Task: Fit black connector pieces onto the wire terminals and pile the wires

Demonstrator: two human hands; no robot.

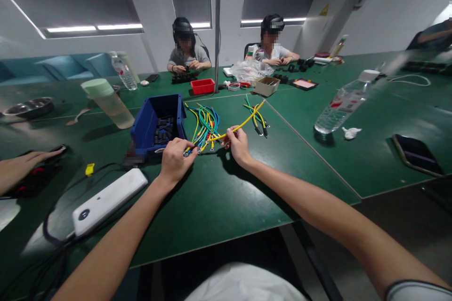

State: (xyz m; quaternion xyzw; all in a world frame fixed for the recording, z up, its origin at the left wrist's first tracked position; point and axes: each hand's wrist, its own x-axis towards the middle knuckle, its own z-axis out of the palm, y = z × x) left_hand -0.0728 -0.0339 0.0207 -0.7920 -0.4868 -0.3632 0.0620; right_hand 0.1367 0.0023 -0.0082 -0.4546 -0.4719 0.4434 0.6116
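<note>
Both hands frame centre: left hand (174, 157) pinching wire bundle (204, 127) ends, right hand (238, 143) gripping yellow wire (247, 120); blue bin (146, 122) left.

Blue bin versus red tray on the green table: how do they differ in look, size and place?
The blue bin is deeper and looks larger, with an open slanted front; the red tray is shallow and small. The blue bin stands close to the left hand, beside the bundle of coloured wires; the red tray sits farther back, near the pole. The blue bin holds dark parts; the red tray's contents cannot be seen. Both rest on the green table.
</note>
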